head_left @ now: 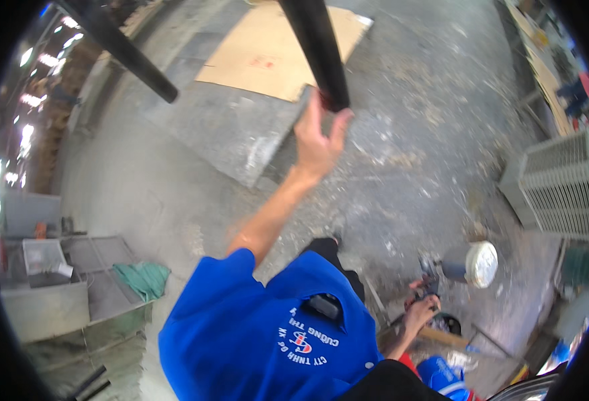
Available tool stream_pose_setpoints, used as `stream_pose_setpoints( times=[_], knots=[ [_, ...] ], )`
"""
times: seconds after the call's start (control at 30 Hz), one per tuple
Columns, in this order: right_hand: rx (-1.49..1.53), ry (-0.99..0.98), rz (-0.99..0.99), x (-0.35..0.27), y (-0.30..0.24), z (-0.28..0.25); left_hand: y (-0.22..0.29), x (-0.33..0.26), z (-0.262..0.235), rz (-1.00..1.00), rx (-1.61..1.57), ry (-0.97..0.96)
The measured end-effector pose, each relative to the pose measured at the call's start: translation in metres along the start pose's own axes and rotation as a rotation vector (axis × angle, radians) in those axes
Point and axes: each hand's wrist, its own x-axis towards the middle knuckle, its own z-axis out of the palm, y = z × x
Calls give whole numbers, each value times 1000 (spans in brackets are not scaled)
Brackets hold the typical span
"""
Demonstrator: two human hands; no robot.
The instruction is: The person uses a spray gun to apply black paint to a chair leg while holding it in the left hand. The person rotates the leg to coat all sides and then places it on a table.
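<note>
My left hand (318, 144) is raised ahead of me on a stretched arm. Its thumb and fingers close around the lower end of a thick black tube (316, 47), which runs up out of the top of the view. Part of the fingers is hidden behind the tube. Another dark tube (124, 53) slants in from the upper left, apart from my hand. My right hand does not show. Below my arm is my blue shirt (241, 334), with a dark object (324, 306) at its collar.
A cardboard sheet (258, 53) lies on grey plates over the concrete floor. At lower right, a co-worker's hand (421, 313) is at a dark tool beside a white-lidded bucket (481, 264). A louvred grey unit (558, 184) stands right; a green cloth (142, 281) hangs left.
</note>
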Motion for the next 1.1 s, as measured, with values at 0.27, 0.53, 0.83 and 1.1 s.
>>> stream_pose_setpoints(
  times=[0.27, 0.53, 0.83, 1.1],
  knots=[
    [47, -77, -48, 28, -11, 4, 71, -37, -11, 32, -126, 22],
    [80, -301, -113, 26, -8, -24, 170, -40, -52, -53, -273, -199],
    [173, -191, -125, -72, 12, -26, 209, -30, -80, 46, -530, -412],
    [12, -84, -237, -183, 23, -26, 231, -43, -124, 31, -629, -398]
  ],
)
